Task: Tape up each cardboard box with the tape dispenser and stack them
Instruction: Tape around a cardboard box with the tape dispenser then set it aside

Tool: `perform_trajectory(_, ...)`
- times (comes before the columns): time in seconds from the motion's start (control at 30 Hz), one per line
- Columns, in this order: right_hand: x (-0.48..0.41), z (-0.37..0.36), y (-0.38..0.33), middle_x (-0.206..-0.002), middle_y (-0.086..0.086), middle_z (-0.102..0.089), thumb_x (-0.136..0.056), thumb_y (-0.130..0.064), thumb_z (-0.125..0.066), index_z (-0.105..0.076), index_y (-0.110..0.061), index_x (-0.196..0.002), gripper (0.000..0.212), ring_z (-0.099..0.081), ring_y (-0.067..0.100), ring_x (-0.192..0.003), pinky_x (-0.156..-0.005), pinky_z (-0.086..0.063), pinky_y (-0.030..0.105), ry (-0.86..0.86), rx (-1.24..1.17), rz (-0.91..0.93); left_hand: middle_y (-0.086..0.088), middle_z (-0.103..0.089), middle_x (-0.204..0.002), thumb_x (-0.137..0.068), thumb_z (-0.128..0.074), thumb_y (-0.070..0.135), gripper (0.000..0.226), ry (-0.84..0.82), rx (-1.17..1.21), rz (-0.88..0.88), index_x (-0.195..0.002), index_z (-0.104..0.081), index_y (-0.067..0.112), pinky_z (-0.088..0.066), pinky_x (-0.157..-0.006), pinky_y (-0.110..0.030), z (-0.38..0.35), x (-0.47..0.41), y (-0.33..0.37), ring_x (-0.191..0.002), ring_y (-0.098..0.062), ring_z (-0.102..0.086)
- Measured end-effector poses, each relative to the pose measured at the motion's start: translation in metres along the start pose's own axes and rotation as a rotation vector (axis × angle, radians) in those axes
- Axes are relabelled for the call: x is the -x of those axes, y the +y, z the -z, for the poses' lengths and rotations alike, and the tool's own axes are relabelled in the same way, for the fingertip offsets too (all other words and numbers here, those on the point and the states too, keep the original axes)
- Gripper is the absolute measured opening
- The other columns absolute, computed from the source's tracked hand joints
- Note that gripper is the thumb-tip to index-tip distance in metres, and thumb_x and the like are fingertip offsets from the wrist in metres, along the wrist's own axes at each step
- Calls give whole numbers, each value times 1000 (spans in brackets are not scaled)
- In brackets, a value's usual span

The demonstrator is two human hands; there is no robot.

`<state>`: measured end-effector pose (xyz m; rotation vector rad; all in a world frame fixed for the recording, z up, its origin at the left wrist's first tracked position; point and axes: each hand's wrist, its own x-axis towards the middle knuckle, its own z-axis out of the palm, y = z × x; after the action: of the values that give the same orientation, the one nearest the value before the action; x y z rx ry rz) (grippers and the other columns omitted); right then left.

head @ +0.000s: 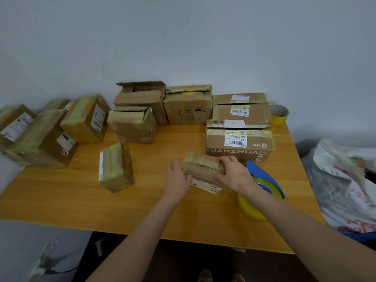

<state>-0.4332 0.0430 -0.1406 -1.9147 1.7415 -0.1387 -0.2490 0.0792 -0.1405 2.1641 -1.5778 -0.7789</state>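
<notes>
A small cardboard box (200,166) is being held near the middle of the orange wooden table (142,210), just in front of a printed carton (238,148). Its right end is being gripped by the right hand (234,173), fingers curled over the top. The left hand (177,179) is being pressed, fingers straight, against its left end. The tape dispenser (264,177), blue with a yellow roll, is lying just right of it, partly under the right forearm. More boxes (187,106) are being kept along the plain grey wall (183,37). A white sack (345,180) is slumped beside the table's right edge.
</notes>
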Motion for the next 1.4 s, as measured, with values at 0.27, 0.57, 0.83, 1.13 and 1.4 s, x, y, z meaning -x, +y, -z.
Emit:
perform_trajectory(0.27, 13, -23, -9, -108, 4, -68, -93, -42, -60, -52, -15, -131, 47, -64, 20, -91, -70, -51, 29, -80, -134, -66, -6, -49, -139, -86, -67, 24, 73, -141, 254, 11, -147, -27, 21, -45, -100, -40, -24, 8, 8, -124, -23, -49)
perform_trajectory(0.57, 23, 15, 68, -130, 8, -48, -85, -46, -69, -42, -20, -132, 60, -48, 29, -117, -90, -47, 38, 147, 111, -293, -5, 14, -160, -66, -78, 57, 124, -296, -122, -142, -154, 3, 24, -23, -116, -45, -28, 13, 0, -148, -25, -4)
perform_trajectory(0.83, 23, 19, 111, -90, 7, -59, -89, -38, -67, -53, -11, -101, 33, -61, 21, -72, -59, -53, 35, -123, 71, -538, -6, 12, -160, -70, -74, 59, 118, -281, -212, -153, -154, 1, 24, -27, -114, -44, -23, 6, 1, -147, -26, -8)
perform_trajectory(1.13, 15, 35, 70, -113, 7, -43, -80, -30, -73, -35, -20, -119, 55, -54, 26, -80, -61, -46, 35, 43, 106, -251, -7, 9, -160, -70, -77, 52, 115, -269, -201, -140, -154, -5, 22, -25, -114, -41, -20, 8, 3, -147, -25, -8)
perform_trajectory(1.4, 21, 29, 83, -105, -2, -50, -66, -60, -79, -33, -35, -119, 74, -56, 19, -93, -77, -49, 34, -148, -58, -83, -1, 8, -161, -70, -76, 54, 112, -256, -175, -144, -154, -7, 27, -30, -111, -39, -20, 11, -5, -146, -24, -12)
